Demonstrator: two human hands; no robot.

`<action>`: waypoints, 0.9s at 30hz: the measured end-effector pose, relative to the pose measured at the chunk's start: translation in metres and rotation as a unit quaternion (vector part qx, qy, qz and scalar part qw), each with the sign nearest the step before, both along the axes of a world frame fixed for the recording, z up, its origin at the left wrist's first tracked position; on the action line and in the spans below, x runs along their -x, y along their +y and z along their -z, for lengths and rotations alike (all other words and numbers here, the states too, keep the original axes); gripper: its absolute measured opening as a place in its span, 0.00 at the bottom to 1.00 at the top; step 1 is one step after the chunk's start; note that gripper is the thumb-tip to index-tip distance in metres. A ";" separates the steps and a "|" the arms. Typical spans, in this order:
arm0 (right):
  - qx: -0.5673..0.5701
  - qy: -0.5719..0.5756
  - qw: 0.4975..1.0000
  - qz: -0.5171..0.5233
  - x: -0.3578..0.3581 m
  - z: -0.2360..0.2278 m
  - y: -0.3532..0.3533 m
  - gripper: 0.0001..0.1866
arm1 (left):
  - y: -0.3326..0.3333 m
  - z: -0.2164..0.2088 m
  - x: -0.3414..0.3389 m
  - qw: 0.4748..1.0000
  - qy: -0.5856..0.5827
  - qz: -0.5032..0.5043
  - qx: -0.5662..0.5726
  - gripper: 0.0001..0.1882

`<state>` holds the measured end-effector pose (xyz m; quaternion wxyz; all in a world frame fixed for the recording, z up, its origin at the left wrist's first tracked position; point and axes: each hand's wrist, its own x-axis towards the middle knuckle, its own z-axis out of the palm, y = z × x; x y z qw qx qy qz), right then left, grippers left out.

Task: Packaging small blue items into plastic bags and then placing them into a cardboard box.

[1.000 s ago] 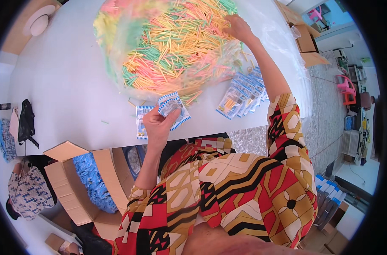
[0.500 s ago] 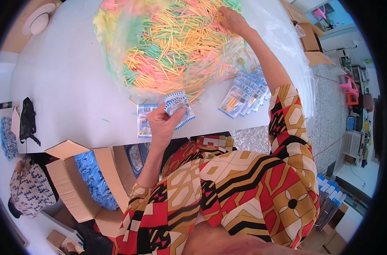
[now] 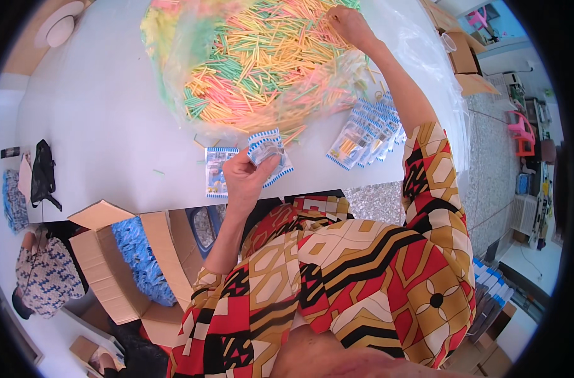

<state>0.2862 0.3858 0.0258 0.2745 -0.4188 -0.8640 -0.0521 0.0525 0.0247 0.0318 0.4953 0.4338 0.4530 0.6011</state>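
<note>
Left hand (image 3: 244,179) clamps a small packet (image 3: 266,151) over the white table (image 3: 91,126); right hand (image 3: 350,25) grips sticks (image 3: 261,63)

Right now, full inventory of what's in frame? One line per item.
pile of thin sticks: one heap, yellow, green, pink and orange, in clear plastic at the table's far side
table: one, white
flat packet: one, blue-edged, on the table beside the left hand
row of packets: several, blue-edged, overlapping, right of the pile
cardboard box: one, brown, open, under the table's near left edge, blue packets inside
dark bag: one, black, far left
pink chair: one, far right
left hand: grip closed on a small packet
right hand: reaching into the sticks; grip unclear
</note>
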 end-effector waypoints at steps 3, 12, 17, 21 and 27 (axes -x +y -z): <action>0.030 0.037 0.999 -0.015 -0.012 -0.001 0.004 0.05 | -0.001 0.000 0.000 1.000 0.005 0.001 0.003 0.10; 0.319 0.474 0.811 -0.129 -0.016 -0.031 -0.104 0.05 | -0.004 0.008 0.007 0.999 0.014 -0.027 0.007 0.09; 0.477 0.579 0.647 -0.136 0.004 0.020 -0.170 0.08 | -0.001 0.008 0.004 0.999 0.019 -0.017 0.034 0.09; 0.497 0.504 0.698 -0.106 0.030 0.041 -0.219 0.07 | -0.001 0.015 0.009 0.999 0.020 -0.031 0.024 0.09; 0.368 0.317 0.867 -0.114 0.037 0.077 -0.265 0.07 | -0.008 0.022 0.018 0.997 0.010 -0.064 0.046 0.09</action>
